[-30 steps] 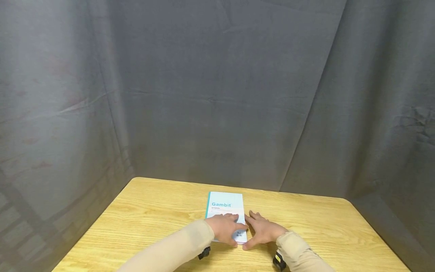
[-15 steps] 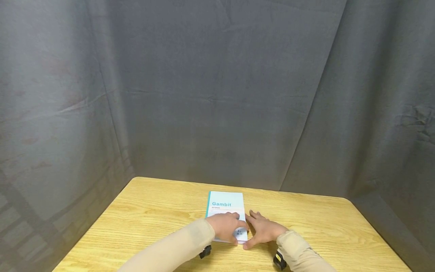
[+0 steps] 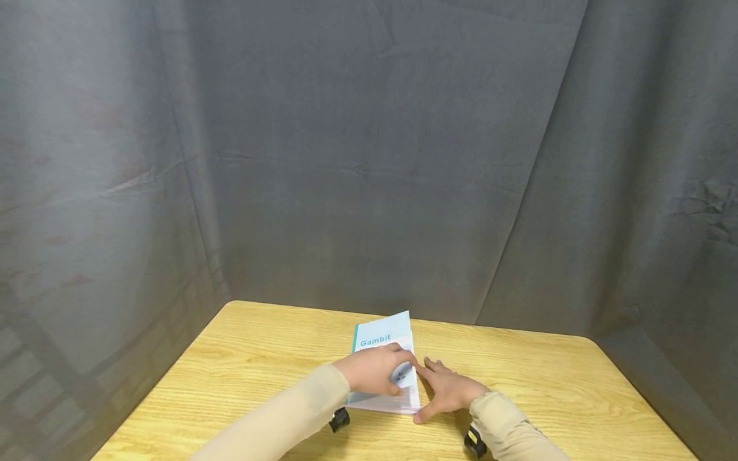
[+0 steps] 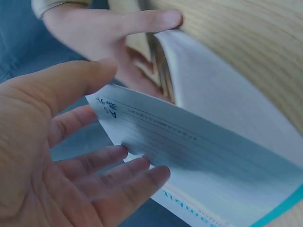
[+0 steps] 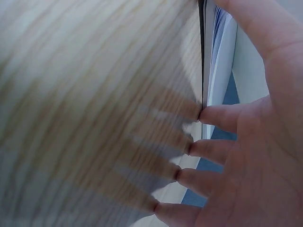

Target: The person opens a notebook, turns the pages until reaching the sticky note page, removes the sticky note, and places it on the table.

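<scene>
A thin white notebook [image 3: 377, 330] with "Gambit" on its front and a teal spine lies on the table. Its front cover [image 4: 199, 146] is lifted along the right side, baring a white page [image 4: 227, 90] underneath. My left hand [image 3: 371, 370] holds this raised edge, thumb at the rim and the other fingers against the printed face. On the right, my right hand [image 3: 451, 388] spreads its straight fingers [image 5: 206, 153] along the notebook's side, tips down at the tabletop. Its thumb [image 4: 163, 20] reaches the near corner of the pages.
The wooden table [image 3: 259, 358] has rounded far corners. Grey curtains [image 3: 357, 160] hang behind it and on both sides. Black devices are strapped at the left wrist [image 3: 340, 419] and right wrist [image 3: 475, 442].
The cover, flat before, now tilts up on its right side. My left hand has risen slightly and shifted left with it, while my right hand has stayed in place.
</scene>
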The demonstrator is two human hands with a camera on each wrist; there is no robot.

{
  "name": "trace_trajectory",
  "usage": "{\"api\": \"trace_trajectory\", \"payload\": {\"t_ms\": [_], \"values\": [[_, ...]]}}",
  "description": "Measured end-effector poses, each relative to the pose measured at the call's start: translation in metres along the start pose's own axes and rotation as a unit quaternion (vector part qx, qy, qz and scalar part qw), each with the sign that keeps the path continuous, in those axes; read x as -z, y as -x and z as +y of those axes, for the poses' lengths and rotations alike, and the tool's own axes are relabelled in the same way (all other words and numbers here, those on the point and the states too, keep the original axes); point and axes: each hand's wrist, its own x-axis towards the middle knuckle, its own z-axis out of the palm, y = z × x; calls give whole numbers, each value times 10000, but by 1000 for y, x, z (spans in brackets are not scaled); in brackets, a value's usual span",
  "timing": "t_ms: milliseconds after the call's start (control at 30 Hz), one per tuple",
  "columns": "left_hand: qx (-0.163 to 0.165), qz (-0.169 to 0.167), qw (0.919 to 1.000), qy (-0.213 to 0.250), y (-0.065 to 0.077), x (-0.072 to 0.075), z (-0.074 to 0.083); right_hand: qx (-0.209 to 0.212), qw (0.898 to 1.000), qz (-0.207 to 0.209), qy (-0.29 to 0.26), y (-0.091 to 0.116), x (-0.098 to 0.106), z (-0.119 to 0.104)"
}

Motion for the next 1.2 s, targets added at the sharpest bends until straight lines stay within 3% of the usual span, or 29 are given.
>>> {"api": "trace_trajectory", "payload": {"t_ms": [233, 467, 667, 833, 1067, 1200], "values": [[158, 563, 9977, 349, 17, 20, -12, -9, 9999, 33, 102, -3, 1, -1], [387, 951, 9887, 1091, 40, 33, -30, -9, 10000, -32, 5, -5, 1, -1], [489, 1286, 9720, 1904, 65, 41, -48, -22, 9998, -138, -173, -5, 0, -1], [762, 1638, 9557, 2324, 85, 44, -63, 31, 9996, -151, -239, -3, 0, 0], [1595, 1979, 9388, 2326, 106, 42, -84, 38, 9993, -227, -280, -1, 3, 0], [1844, 2097, 9315, 2330, 117, 37, -94, 32, 9990, -278, -362, 0, 4, 1]]}}
